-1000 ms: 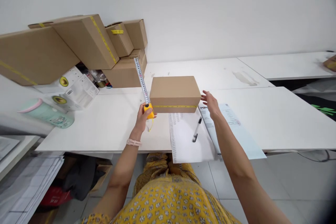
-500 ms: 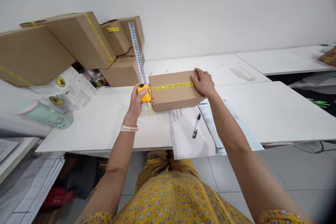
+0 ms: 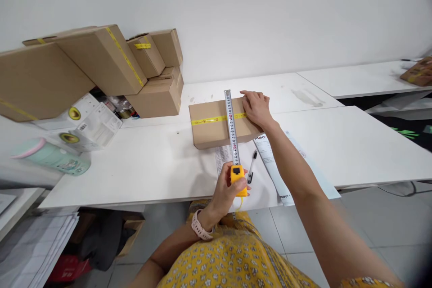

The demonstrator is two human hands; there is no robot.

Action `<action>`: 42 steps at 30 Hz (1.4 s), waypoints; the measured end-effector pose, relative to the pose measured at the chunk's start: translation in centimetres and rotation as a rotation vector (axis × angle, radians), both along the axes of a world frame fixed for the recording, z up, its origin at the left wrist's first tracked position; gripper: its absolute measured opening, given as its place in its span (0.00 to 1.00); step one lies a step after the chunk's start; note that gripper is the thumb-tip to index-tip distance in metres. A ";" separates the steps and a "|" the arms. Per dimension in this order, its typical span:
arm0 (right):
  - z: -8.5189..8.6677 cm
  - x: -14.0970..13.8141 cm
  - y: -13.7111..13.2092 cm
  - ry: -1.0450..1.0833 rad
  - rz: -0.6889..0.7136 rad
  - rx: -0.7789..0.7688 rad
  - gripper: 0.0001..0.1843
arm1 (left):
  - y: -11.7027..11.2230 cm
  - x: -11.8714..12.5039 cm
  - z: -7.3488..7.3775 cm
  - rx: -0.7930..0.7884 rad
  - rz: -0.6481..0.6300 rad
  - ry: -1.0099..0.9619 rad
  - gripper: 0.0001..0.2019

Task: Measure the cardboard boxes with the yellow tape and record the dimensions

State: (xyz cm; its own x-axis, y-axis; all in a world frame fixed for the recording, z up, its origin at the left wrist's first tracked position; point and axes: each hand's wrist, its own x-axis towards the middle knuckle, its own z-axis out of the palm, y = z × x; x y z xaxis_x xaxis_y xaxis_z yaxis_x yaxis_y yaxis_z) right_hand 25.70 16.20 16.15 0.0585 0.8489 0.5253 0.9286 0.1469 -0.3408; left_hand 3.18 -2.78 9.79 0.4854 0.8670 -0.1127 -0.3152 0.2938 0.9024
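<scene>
Over a box stretches the tape measure clenched in your left hand. Your right hand covers the box's end, grip unclear

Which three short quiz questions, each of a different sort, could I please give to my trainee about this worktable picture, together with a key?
1. Multiple choice: what does the left hand hold?
a) a mint-green bottle
b) a boxy yellow tape measure
c) a white printed carton

2. True or false: the right hand touches the rectangular brown cardboard box.

3. Fill in: the slim clear pen with black ends lies on white ____.

Key:
1. b
2. True
3. paper
</scene>
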 end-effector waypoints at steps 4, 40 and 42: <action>-0.1 -0.1 -0.5 -0.084 0.021 0.005 0.31 | -0.2 0.5 -0.1 -0.046 0.018 0.008 0.27; 0.3 -0.3 -0.5 -0.265 0.192 -0.031 0.29 | -1.8 1.5 -0.1 -0.069 -0.032 0.068 0.31; 0.3 -0.3 -0.5 -0.272 0.190 -0.037 0.28 | -1.7 1.5 -0.1 -0.062 -0.036 0.072 0.30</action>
State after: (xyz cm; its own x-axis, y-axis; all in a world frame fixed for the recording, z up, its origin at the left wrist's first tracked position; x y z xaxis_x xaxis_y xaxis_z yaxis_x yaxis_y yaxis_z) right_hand 25.43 15.71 16.48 -0.2412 0.8500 0.4683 0.9434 0.3185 -0.0922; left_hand 4.71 -4.50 9.65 0.5052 0.8392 -0.2014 -0.2387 0.3601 0.9019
